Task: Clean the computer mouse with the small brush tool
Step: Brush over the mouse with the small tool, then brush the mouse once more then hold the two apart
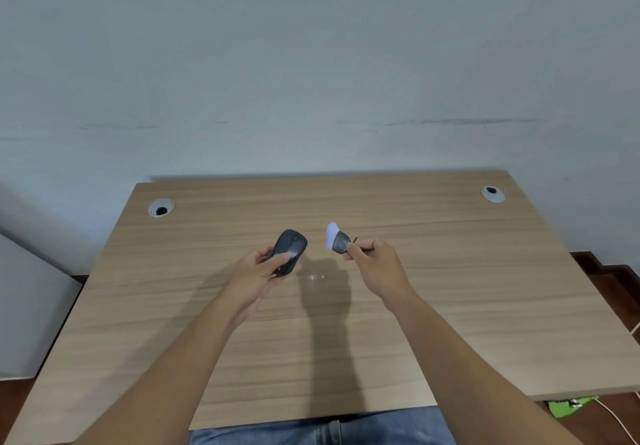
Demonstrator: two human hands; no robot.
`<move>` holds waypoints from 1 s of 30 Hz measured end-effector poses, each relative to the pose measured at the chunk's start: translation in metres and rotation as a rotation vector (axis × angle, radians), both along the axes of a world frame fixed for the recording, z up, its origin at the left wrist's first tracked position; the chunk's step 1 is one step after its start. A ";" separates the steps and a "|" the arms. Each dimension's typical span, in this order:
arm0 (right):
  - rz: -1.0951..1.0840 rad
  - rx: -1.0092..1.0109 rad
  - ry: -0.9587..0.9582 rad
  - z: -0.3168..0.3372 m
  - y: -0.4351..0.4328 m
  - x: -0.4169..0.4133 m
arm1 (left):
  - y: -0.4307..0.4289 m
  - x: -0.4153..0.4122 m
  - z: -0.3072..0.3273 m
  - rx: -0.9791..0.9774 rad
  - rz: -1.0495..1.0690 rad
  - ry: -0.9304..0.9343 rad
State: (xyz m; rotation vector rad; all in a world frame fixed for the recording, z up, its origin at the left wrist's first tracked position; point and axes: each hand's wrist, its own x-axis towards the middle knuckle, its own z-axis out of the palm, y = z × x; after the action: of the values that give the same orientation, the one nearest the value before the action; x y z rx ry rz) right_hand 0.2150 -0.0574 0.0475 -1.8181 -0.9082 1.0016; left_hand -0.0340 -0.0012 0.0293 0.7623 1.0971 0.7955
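With the left hand (263, 266) closed around the mouse (289, 252) above the desk (450, 289) and the right hand (372, 261) pinching the brush (336, 241) just beside it, apart, brushing looks about to begin: bristles must cross to the mouse's top.

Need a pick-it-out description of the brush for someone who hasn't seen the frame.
Start at the wooden desk against the pale wall, then follow the two bare arms up to mid-desk. The right hand holds the brush above the surface. It is small, with a grey head and a white bristle tuft pointing up-left, unlike the all-dark mouse in the left hand.
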 end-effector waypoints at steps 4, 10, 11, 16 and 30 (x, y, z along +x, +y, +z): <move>0.003 0.018 0.012 0.002 -0.001 -0.002 | -0.004 0.001 0.006 -0.032 0.037 -0.049; 0.024 0.142 -0.077 0.016 0.006 -0.007 | -0.008 -0.006 0.002 0.888 -0.163 0.737; 0.043 0.167 -0.095 0.021 0.007 -0.010 | -0.007 -0.007 0.000 1.015 -0.223 0.813; 0.291 0.201 -0.344 0.030 0.012 -0.026 | -0.014 -0.006 0.000 1.415 -0.356 0.951; 0.256 0.154 -0.523 0.025 0.010 -0.033 | -0.024 -0.018 -0.002 1.536 -0.447 1.067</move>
State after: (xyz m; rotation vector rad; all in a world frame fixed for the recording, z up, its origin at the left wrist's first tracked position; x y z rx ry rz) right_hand 0.1816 -0.0472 0.0722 -1.8944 -1.5213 0.5821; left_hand -0.0517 -0.0250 0.0268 2.8476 0.9493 0.7327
